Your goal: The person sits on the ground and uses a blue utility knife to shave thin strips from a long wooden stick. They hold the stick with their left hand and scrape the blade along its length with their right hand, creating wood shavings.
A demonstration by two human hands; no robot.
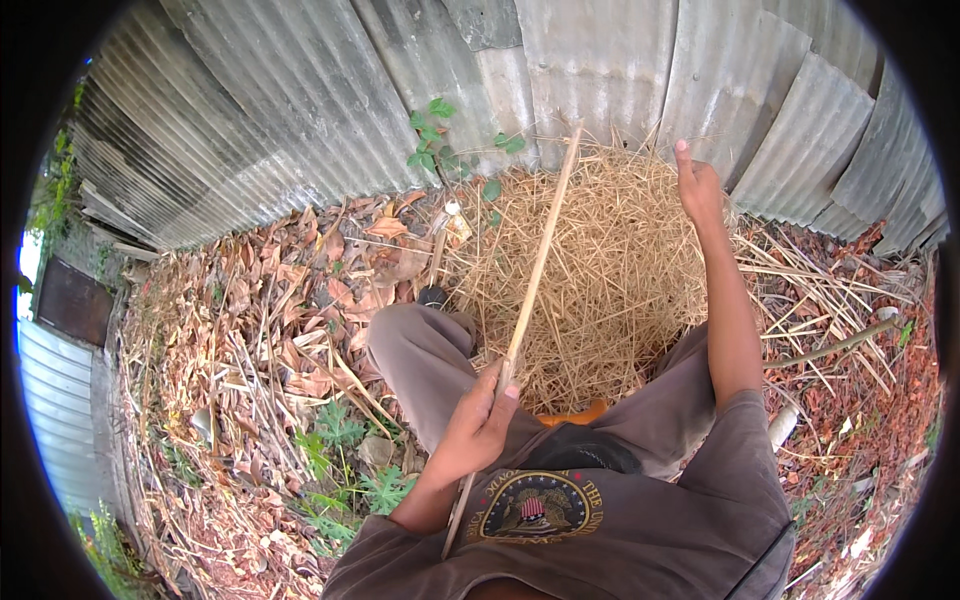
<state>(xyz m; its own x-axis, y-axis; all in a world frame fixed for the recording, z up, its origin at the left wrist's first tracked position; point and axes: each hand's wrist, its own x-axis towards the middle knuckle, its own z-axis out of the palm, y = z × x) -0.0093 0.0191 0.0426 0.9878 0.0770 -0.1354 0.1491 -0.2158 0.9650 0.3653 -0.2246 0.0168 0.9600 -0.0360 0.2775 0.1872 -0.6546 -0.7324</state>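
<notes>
My left hand [474, 428] is wrapped round the lower part of a long, thin, pale strip of wood or bamboo [543, 255]. The strip slants up and away over a heap of dry straw [600, 250], its lower end lying against my shirt. Out to the right, my right hand [700, 192] is raised at the heap's far right edge. Its thumb points up and its other fingers are curled into a fist, with nothing seen in it. The straw lies in front of me, between my bent legs.
Weathered corrugated metal sheets [600, 70] form a wall beyond the straw. Dry brown leaves [270, 300] cover the ground at left. Loose dry stalks [810, 300] and a branch [835, 345] lie at right. Green plants [335, 430] grow near my left side.
</notes>
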